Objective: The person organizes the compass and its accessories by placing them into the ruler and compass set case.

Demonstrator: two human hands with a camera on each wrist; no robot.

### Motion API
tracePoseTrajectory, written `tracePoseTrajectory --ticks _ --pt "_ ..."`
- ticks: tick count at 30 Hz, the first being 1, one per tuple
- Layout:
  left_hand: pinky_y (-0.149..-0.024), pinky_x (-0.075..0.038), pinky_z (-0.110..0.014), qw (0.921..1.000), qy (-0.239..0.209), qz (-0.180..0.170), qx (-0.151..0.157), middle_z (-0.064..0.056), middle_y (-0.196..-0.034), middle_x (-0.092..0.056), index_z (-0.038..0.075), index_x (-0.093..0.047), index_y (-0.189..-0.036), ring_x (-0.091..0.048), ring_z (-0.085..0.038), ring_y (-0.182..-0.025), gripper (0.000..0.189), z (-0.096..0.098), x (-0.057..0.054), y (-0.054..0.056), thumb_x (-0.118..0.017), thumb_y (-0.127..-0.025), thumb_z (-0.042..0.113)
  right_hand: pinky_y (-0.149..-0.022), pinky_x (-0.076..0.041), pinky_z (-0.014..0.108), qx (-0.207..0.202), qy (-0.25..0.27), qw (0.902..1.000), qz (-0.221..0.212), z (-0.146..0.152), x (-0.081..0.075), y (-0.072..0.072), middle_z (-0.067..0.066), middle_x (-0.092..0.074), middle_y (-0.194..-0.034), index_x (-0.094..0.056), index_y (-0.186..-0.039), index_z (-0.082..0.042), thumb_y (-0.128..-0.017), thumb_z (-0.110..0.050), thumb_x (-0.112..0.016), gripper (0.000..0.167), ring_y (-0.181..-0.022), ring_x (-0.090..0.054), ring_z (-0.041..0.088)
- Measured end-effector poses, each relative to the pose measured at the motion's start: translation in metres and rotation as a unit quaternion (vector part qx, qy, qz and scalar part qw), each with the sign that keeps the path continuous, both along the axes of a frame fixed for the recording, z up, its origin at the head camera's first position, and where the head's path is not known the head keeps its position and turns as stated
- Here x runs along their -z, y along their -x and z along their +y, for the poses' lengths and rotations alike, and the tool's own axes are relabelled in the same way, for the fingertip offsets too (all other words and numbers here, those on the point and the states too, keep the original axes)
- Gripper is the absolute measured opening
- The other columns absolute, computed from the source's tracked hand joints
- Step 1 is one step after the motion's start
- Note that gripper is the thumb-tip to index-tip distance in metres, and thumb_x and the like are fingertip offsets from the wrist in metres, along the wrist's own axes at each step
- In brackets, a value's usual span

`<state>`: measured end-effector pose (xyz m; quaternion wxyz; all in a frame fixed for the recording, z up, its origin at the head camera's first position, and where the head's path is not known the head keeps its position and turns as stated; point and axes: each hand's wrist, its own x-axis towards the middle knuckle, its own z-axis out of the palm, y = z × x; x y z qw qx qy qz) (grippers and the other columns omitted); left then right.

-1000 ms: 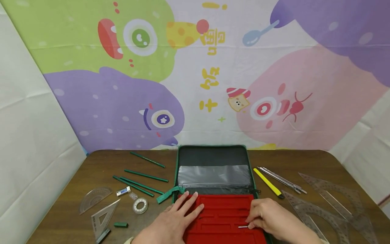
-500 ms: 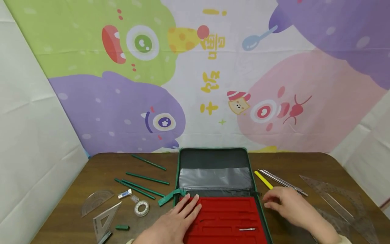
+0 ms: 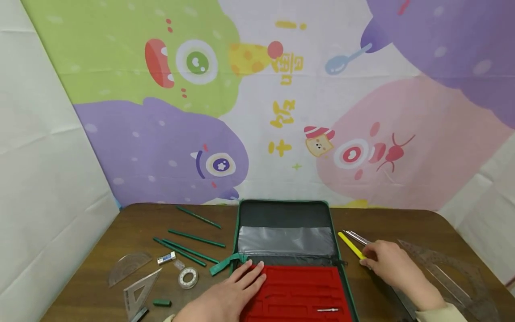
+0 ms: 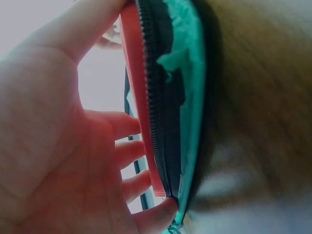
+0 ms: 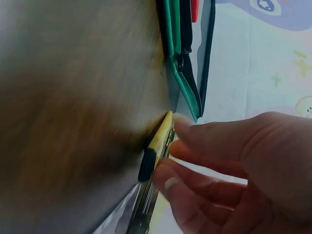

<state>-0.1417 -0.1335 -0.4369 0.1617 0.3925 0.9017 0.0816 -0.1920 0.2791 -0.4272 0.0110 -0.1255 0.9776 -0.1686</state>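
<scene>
My left hand [image 3: 225, 293] rests with spread fingers on the left edge of the red tray [image 3: 297, 277] in an unzipped green case [image 3: 283, 214]. In the left wrist view, fingertips touch the tray's side and the zipper edge [image 4: 153, 107]. A small silver metal piece [image 3: 327, 310] lies in a tray slot. Right of the case, my right hand [image 3: 392, 264] is at the lower end of a slim yellow pen-like stick [image 3: 351, 244] with a black end [image 5: 146, 165]. Its bent fingers are close around the stick; whether they pinch it is unclear.
Silver metal drawing instruments [image 3: 356, 237] lie beside the yellow stick. A clear set square [image 3: 446, 268] is farther right. On the left lie several green pencils [image 3: 196, 238], an eraser [image 3: 166, 258], a tape roll [image 3: 187, 277], a protractor [image 3: 128, 267] and a small triangle [image 3: 138, 293].
My right hand has let go of the small silver piece, left it in the tray, and moved right to the yellow stick. The left hand stays on the tray.
</scene>
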Motion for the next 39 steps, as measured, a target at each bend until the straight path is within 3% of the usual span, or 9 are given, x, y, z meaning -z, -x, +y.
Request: tracePoseTrajectory --ticks 7,11,16,21,26,30,35,39 --pt "-0.109 -0.038 -0.036 1.0 -0.005 0.002 0.004 -0.002 -0.166 -0.011 0.017 -0.025 -0.159 -0.012 -0.031 -0.15 0.101 0.0 0.002 0.003 -0.061 -0.083 0.073 -0.063 -0.049 0.042 0.023 -0.012 0.9992 -0.029 -0.007 0.001 0.012 -0.003 -0.06 -0.076 -0.072 -0.092 -0.005 -0.081 -0.018 -0.083 0.02 -0.068 -0.056 0.015" --pt "-0.106 -0.04 -0.035 0.9998 -0.004 0.013 0.012 -0.003 -0.166 -0.012 0.017 -0.026 -0.159 -0.013 -0.031 -0.15 0.099 -0.001 0.004 0.001 -0.058 -0.085 0.074 -0.066 -0.052 0.044 0.023 -0.007 0.999 -0.037 -0.004 0.0 0.014 -0.001 -0.066 -0.082 -0.073 -0.096 -0.004 -0.085 -0.012 -0.077 0.015 -0.072 -0.061 0.018" --pt "-0.104 -0.043 -0.035 0.9995 -0.016 0.026 0.012 -0.004 -0.166 -0.013 0.016 -0.026 -0.159 -0.015 -0.032 -0.15 0.1 -0.002 0.006 -0.001 -0.057 -0.084 0.075 -0.072 -0.053 0.047 0.011 0.024 0.998 -0.058 0.003 -0.004 0.015 0.005 -0.069 -0.092 -0.072 -0.105 0.002 -0.091 -0.007 -0.068 0.017 -0.083 -0.065 0.025" --pt "-0.107 -0.04 -0.036 0.9997 -0.015 0.017 0.008 -0.003 -0.166 -0.012 0.016 -0.026 -0.159 -0.014 -0.031 -0.15 0.101 -0.003 0.005 -0.001 -0.058 -0.083 0.075 -0.069 -0.052 0.04 -0.011 0.089 0.9937 -0.068 0.01 -0.009 0.013 0.005 -0.07 -0.098 -0.07 -0.11 0.002 -0.095 -0.006 -0.065 0.018 -0.084 -0.064 0.021" --pt "-0.107 -0.04 -0.038 0.9999 -0.013 0.001 0.004 -0.001 -0.166 -0.01 0.017 -0.024 -0.159 -0.012 -0.03 -0.151 0.102 -0.003 0.003 0.0 -0.058 -0.083 0.075 -0.066 -0.05 0.031 -0.058 0.17 0.978 -0.106 0.006 -0.015 0.009 0.004 -0.068 -0.102 -0.068 -0.115 0.002 -0.097 -0.008 -0.064 0.021 -0.083 -0.061 0.015" --pt "-0.107 -0.04 -0.038 0.9999 -0.015 0.008 0.003 -0.003 -0.166 -0.011 0.016 -0.025 -0.159 -0.012 -0.031 -0.15 0.103 -0.003 0.003 0.0 -0.059 -0.082 0.075 -0.065 -0.049 0.028 -0.129 0.193 0.9672 -0.102 -0.007 -0.017 0.003 -0.002 -0.067 -0.095 -0.071 -0.112 -0.003 -0.096 -0.009 -0.065 0.018 -0.078 -0.058 0.009" --pt "-0.107 -0.04 -0.038 0.9998 -0.019 0.01 0.001 -0.002 -0.166 -0.011 0.017 -0.025 -0.159 -0.012 -0.031 -0.15 0.104 -0.002 0.003 0.0 -0.06 -0.081 0.076 -0.066 -0.049 0.026 -0.204 0.164 0.9629 -0.064 -0.029 -0.017 -0.008 -0.012 -0.065 -0.093 -0.074 -0.106 -0.013 -0.094 -0.01 -0.067 0.014 -0.079 -0.056 0.003" --pt "-0.108 -0.039 -0.038 0.9998 -0.015 0.014 0.004 -0.003 -0.166 -0.011 0.016 -0.024 -0.159 -0.012 -0.031 -0.15 0.105 -0.002 0.005 0.0 -0.06 -0.081 0.076 -0.068 -0.049 0.026 -0.23 0.134 0.9617 -0.066 -0.043 -0.013 -0.012 -0.016 -0.063 -0.094 -0.077 -0.106 -0.018 -0.094 -0.012 -0.068 0.016 -0.081 -0.056 0.001"
